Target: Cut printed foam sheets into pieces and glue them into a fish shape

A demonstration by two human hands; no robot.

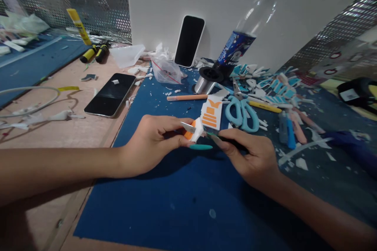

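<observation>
Pinched between the thumb and fingers of my left hand (156, 141) is a small white and orange foam piece (198, 128). A long teal nail extends from the left thumb below it. My right hand (250, 155) is closed around a craft knife, its handle mostly hidden by the fingers. The thin metal knife blade (188, 127) lies across the foam piece, pointing left. Just beyond the hands, a white card with orange shapes (211, 115) lies on the blue mat (182, 204). Blue-handled scissors (242, 115) rest to its right.
A cola bottle (238, 45), a wire spool (205, 82) and an upright phone (189, 41) stand at the back. Another phone (110, 95) lies left. Foam scraps (278, 88), a yellow cutter (265, 106) and a blue tube (290, 131) spread across the right side.
</observation>
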